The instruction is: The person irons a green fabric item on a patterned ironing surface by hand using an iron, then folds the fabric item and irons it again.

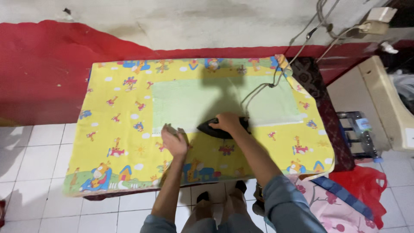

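A pale green cloth (185, 101) lies spread flat on an ironing board covered with a yellow cartoon-print sheet (116, 129). My right hand (226, 122) grips the handle of a black iron (206, 127), which rests on the near edge of the green cloth. My left hand (174, 141) lies flat, fingers apart, pressing down the near left edge of the cloth, just left of the iron. The iron's grey cord (282, 73) runs up over the board to a wall socket (374, 26) at the top right.
A red-painted wall band (43, 69) runs behind the board. At the right stand a cream cabinet (388, 99), plastic bottles (364, 133), a red bag (366, 185) and pink floral fabric (321, 203). White floor tiles (34, 172) lie left and below.
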